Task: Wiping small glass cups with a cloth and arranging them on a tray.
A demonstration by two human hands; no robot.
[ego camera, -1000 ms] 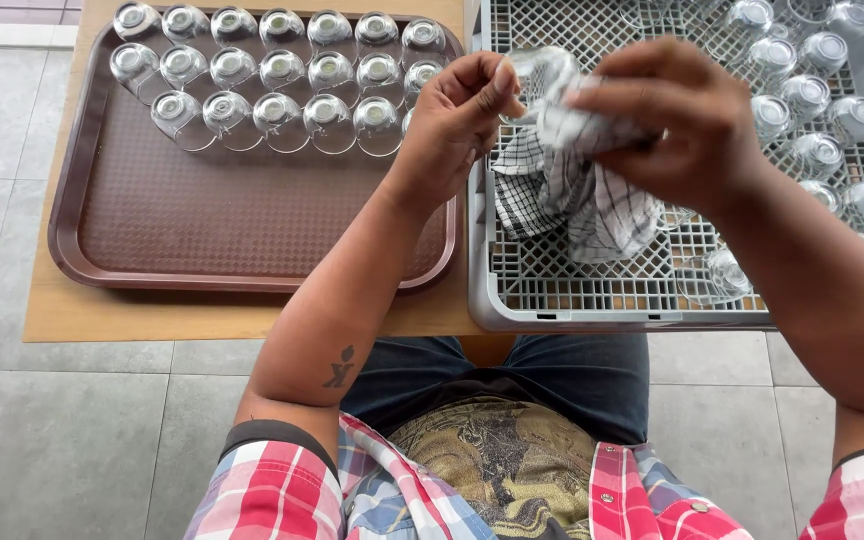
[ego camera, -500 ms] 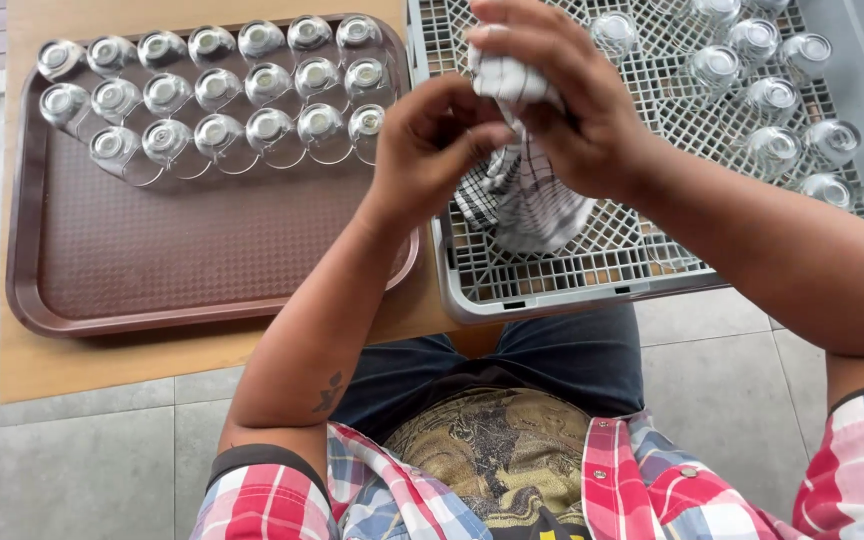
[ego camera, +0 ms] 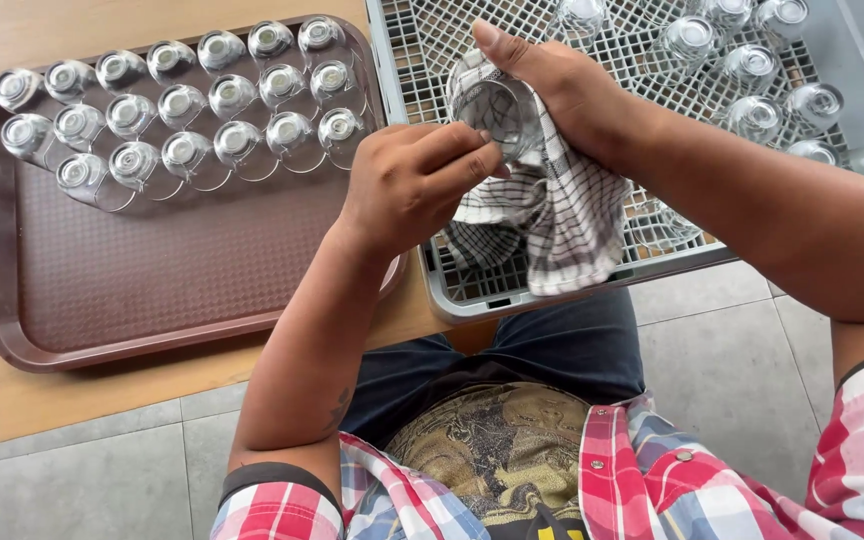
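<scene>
Your right hand point(ego camera: 577, 95) cups the small glass point(ego camera: 497, 105) in the checked cloth point(ego camera: 552, 215) (padding for grip); your left hand point(ego camera: 407, 185), at seven o'clock, pinches its rim steady.

Small clear glass point(ego camera: 497, 108), tipped on its side with the open mouth facing up toward the camera, sitting around 12 o'clock in the view. It's half wrapped in a white cloth point(ego camera: 552, 215) with thin dark checks; the cloth bunches behind it and hangs down toward 5 o'clock over the rack point(ego camera: 452, 280) edge.
</scene>
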